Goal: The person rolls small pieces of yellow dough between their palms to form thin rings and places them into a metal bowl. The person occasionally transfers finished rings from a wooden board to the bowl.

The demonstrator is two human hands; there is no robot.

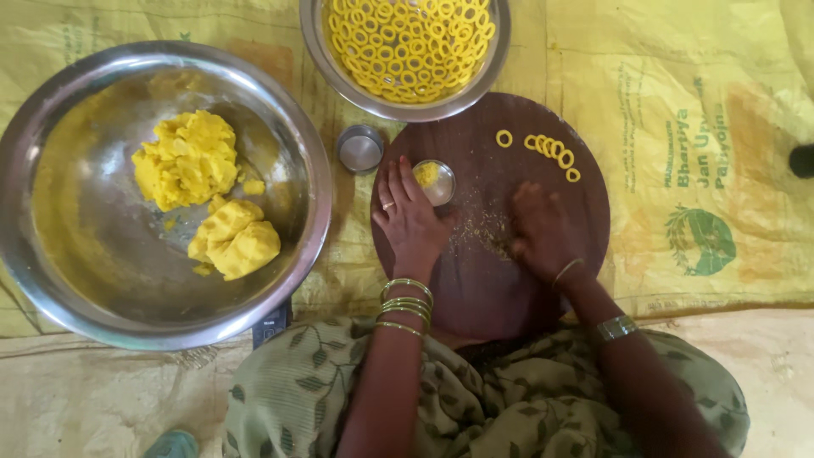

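Only packaging you've got: flattened yellow sacks spread over the floor under everything. The one on your right carries green print lines and a round green emblem near its lower edge. Faint green print shows on the sack at top left. No signs, no screens.

A yellow printed sack is spread flat over the floor. On it, a round dark wooden board sits at centre, a big steel bowl at nine o'clock, a smaller steel bowl at twelve, and a little steel cup between them.
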